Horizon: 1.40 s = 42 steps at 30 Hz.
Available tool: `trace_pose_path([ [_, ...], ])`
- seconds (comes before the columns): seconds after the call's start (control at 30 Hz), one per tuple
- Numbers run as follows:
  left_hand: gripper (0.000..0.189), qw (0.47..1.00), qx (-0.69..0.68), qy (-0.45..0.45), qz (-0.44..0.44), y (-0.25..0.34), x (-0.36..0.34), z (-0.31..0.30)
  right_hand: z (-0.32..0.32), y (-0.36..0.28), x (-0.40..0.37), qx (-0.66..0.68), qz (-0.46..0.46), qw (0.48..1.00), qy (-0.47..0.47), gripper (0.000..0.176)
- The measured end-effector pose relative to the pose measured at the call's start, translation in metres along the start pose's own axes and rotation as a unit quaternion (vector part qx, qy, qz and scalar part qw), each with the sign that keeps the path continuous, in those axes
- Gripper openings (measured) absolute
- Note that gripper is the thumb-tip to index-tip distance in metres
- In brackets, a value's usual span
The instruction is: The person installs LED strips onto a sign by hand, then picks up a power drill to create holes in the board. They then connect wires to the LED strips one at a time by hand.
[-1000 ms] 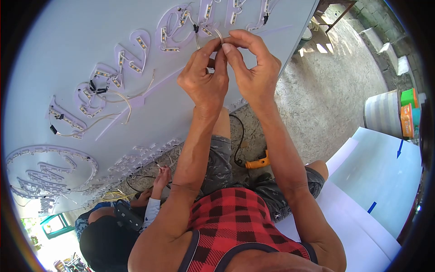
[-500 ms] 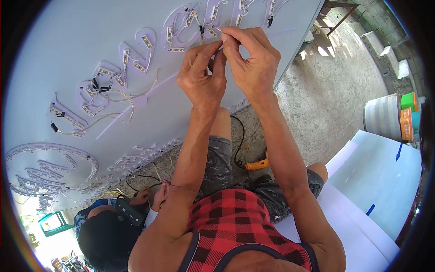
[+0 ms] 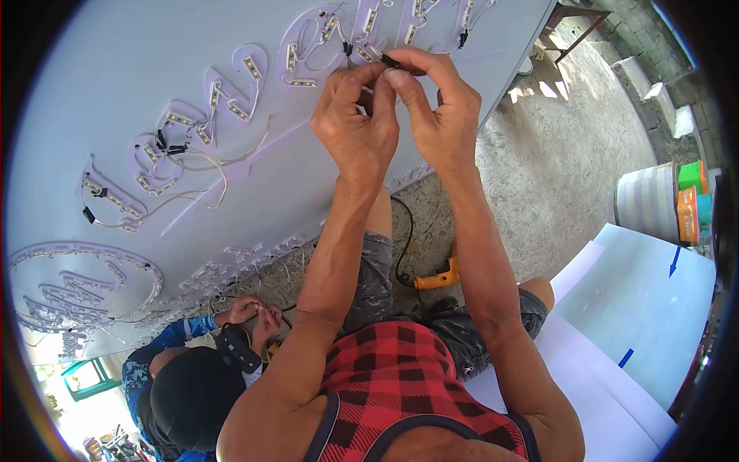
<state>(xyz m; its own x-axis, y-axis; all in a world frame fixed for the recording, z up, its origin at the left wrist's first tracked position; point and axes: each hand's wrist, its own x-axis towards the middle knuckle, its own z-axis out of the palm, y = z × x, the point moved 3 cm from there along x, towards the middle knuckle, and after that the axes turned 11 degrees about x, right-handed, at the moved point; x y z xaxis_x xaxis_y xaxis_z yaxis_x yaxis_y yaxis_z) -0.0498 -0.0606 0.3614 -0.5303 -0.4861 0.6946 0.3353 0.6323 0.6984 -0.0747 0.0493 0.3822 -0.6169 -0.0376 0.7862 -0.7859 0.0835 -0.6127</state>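
A big white sign panel stands in front of me, with raised script letters lined with small LED modules and loose wires. My left hand and my right hand meet at the panel's upper part. Their fingertips pinch a thin wire with a black end that runs from the LED letters. Both hands are closed on it, thumbs and forefingers touching.
Another person in a black cap crouches at the lower left, hands on wires under the panel. An orange drill and a black cable lie on the concrete floor. White sheets with blue arrows lie right. A bucket stands far right.
My hands shifted slightly right and up along the letters while still pinching the wire; a black end now shows at my fingertips. The other person leaned in further at the lower left.
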Motion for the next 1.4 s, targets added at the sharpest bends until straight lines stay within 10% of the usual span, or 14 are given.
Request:
trace_pose_path([
  [1.4,0.019,0.998,-0.046,-0.013,-0.046,-0.008,-0.003,-0.012,0.018,0.004,0.015,-0.094,-0.137,0.985,0.038,0.020],
])
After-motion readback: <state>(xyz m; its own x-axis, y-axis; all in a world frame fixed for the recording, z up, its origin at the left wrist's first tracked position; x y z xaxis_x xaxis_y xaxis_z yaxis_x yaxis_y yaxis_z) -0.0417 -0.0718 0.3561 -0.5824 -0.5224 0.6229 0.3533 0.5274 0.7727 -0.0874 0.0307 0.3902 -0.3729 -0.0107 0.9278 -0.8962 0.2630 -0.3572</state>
